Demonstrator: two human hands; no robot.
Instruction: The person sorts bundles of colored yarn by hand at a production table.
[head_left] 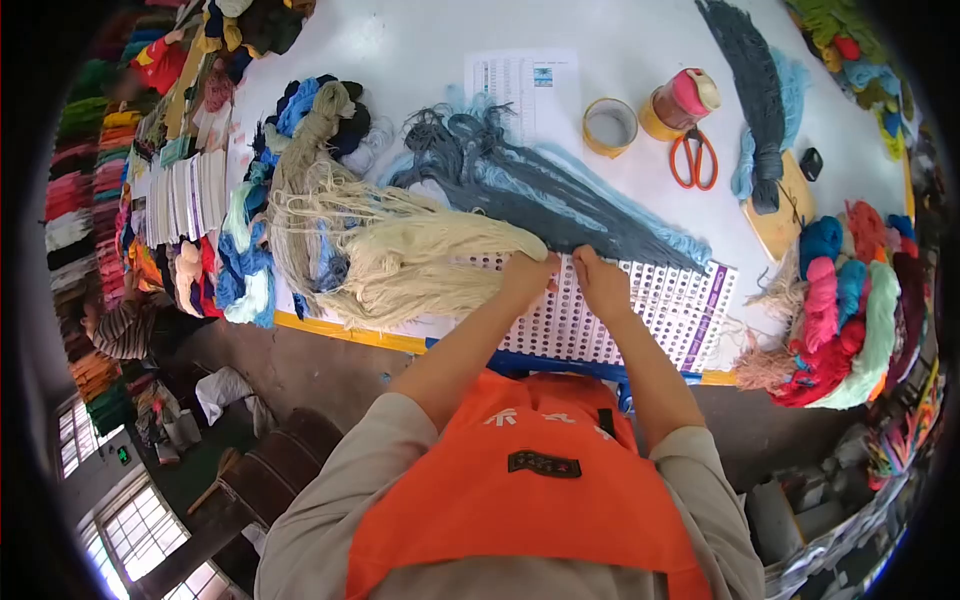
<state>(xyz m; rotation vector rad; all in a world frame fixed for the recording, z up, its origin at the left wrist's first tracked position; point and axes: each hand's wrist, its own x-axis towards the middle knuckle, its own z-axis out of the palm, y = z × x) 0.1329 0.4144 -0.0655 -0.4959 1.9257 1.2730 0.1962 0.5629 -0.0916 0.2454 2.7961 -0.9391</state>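
Observation:
My left hand (529,281) is closed at the right end of a cream yarn hank (430,245), touching it; what its fingers pinch is too small to make out. Just to the right, my right hand (602,287) is closed too, thumb against fingers, its grip hidden. Both hands are over white cards with rows of punched holes (570,330), lying at the table's near edge. Beyond my fingers stretches a dark grey-blue yarn hank (560,205), with light blue yarn (640,215) along it.
Orange-handled scissors (693,160), a tape roll (610,127) and a jar with a pink lid (687,98) stand farther back, beside a printed sheet (540,80). Coloured yarn heaps (840,310) lie at the right; more yarn and a card stack (185,197) are at the left.

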